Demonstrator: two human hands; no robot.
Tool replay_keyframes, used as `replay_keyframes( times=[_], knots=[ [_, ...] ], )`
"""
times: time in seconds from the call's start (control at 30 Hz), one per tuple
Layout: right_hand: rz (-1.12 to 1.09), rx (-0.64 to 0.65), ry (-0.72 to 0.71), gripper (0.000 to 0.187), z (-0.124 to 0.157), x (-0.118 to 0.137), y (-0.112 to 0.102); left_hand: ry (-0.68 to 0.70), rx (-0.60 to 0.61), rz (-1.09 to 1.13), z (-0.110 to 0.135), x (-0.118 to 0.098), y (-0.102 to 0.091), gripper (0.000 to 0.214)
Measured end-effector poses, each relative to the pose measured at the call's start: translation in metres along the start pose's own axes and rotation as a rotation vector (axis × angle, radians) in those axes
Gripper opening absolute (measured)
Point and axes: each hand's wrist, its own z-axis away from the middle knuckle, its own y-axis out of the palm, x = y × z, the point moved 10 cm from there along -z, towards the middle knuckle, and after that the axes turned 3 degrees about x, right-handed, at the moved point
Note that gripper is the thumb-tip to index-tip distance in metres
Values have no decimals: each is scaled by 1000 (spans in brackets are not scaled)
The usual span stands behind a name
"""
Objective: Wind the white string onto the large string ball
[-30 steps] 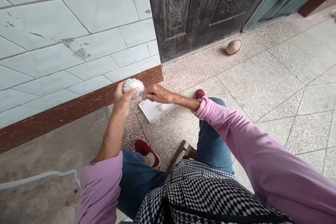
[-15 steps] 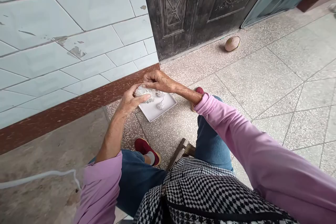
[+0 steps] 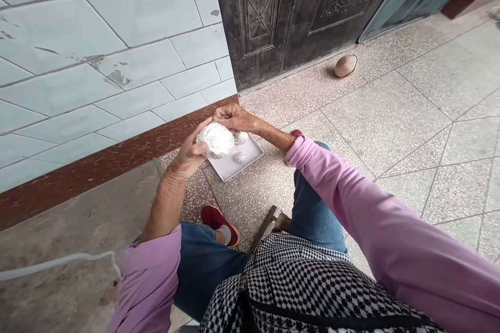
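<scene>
Cupping puff (image 3: 216, 140) in left hand (image 3: 187, 155) over tray's (image 3: 228, 170) left edge; curling right hand (image 3: 236, 117) against puff near tray's far edge, cannot tell whether pinching anything. Looks partway: already round, not yet released. Can see two balls (image 3: 239, 157) inside tray; cannot tell amount left.

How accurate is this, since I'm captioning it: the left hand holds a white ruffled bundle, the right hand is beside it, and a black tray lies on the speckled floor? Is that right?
Not quite: the head view shows the tray is pale, not black. The left hand holds a white ruffled bundle, the right hand is beside it, and the tray lies on the speckled floor.
</scene>
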Motion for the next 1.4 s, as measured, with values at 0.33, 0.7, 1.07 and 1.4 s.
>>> replay_keyframes(
  times=[0.33,0.7,1.07,1.4],
  knots=[
    [479,-10,51,46,18,19,23,123,-327,146,-5,-8,-41,65],
    [397,84,-22,35,26,25,28,156,-515,-333,-9,-18,-69,89],
    [-18,87,-219,62,6,14,-6,-45,-146,-525,-8,-6,-24,94],
    [73,-6,-221,43,6,18,-3,-95,-78,-264,-4,11,2,95]
  ],
)
